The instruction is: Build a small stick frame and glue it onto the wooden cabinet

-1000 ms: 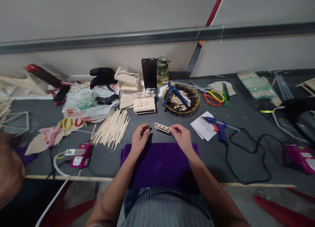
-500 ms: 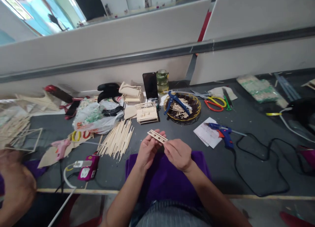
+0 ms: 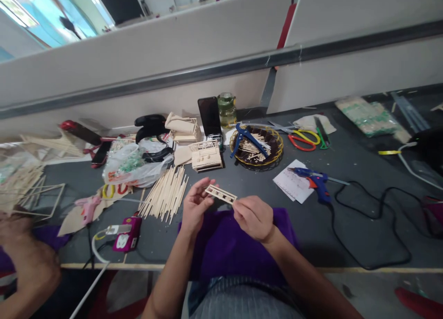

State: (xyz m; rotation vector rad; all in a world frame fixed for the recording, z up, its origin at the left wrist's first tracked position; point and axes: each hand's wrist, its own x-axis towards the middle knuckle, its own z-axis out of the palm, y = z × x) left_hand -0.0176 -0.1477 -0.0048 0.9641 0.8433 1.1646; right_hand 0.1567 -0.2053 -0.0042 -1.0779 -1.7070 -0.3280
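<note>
I hold a small ladder-like wooden stick frame (image 3: pixel 220 194) between both hands, just above a purple cloth (image 3: pixel 228 245) at the table's near edge. My left hand (image 3: pixel 194 207) pinches its left end with the fingers curled. My right hand (image 3: pixel 252 217) grips its right end. A pile of loose wooden sticks (image 3: pixel 168 193) lies to the left of my left hand. A small stick-built model (image 3: pixel 206 156) stands behind the frame.
A basket (image 3: pixel 275 146) with sticks and blue pliers, scissors (image 3: pixel 302 139), a blue glue gun (image 3: pixel 316 183) on paper with its black cable, a phone (image 3: pixel 209 116), a jar (image 3: pixel 226 109) and a plastic bag (image 3: pixel 133 164) crowd the table. Another person's arm (image 3: pixel 27 263) is at lower left.
I lifted the wooden frame off the table and both hands now hold it. The camera tilted up, showing more of the wall and window.
</note>
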